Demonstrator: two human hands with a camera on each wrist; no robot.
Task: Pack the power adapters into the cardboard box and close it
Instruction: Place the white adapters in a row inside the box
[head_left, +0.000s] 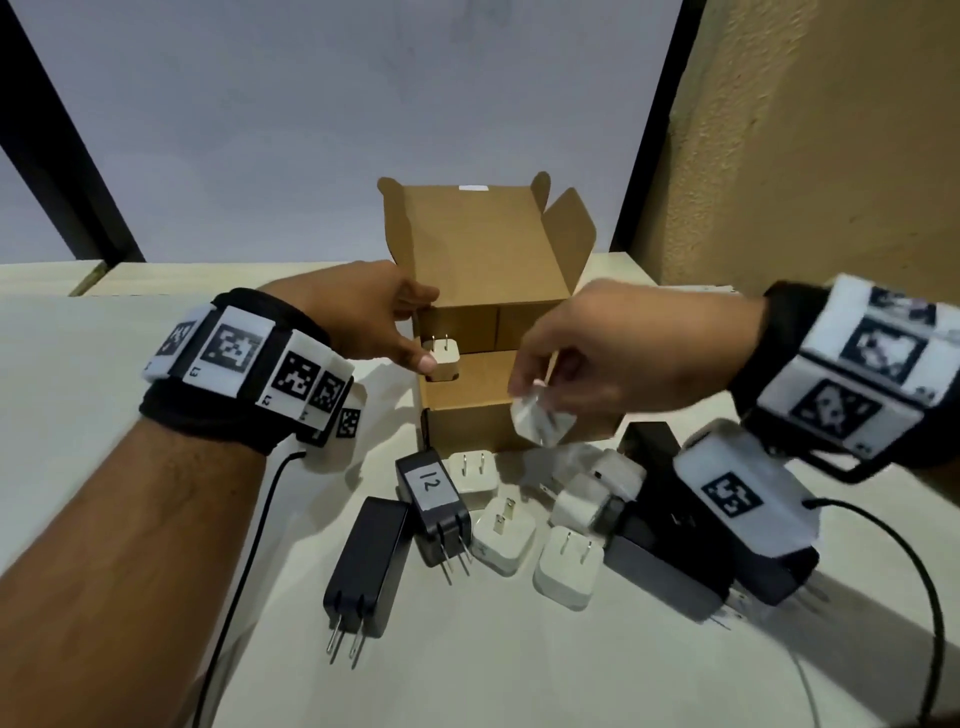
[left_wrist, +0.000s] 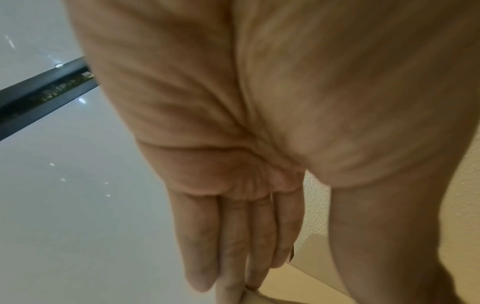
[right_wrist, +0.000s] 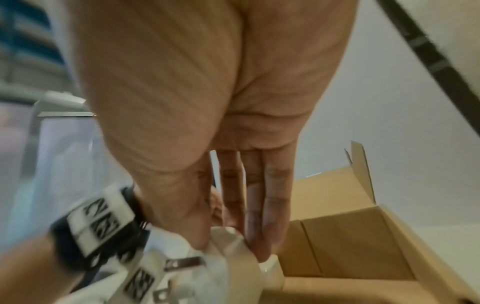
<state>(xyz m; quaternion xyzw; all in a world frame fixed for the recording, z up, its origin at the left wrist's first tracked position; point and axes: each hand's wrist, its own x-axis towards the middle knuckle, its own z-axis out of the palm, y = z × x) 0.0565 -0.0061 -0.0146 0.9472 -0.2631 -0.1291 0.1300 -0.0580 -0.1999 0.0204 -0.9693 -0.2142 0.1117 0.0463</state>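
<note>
An open cardboard box (head_left: 478, 423) stands mid-table with its lid flap (head_left: 478, 244) raised. One white adapter (head_left: 442, 358) sits prongs-up at the box's left inner corner. My left hand (head_left: 415, 332) is at the box's left side, fingers (left_wrist: 233, 236) straight with their tips on a cardboard edge (left_wrist: 298, 288), thumb beside that adapter. My right hand (head_left: 530, 389) pinches another white adapter (head_left: 543, 423) just over the box's front wall. In the right wrist view this adapter (right_wrist: 239, 261) sits between thumb and fingers, next to the box (right_wrist: 350, 246).
Loose adapters lie in front of the box: a black one labelled 12 (head_left: 431, 499), a long black one (head_left: 363, 561), several white cubes (head_left: 504, 535) and black blocks (head_left: 665, 561) under my right wrist. A beige wall (head_left: 805, 156) rises at the right. Cables trail from both wrists.
</note>
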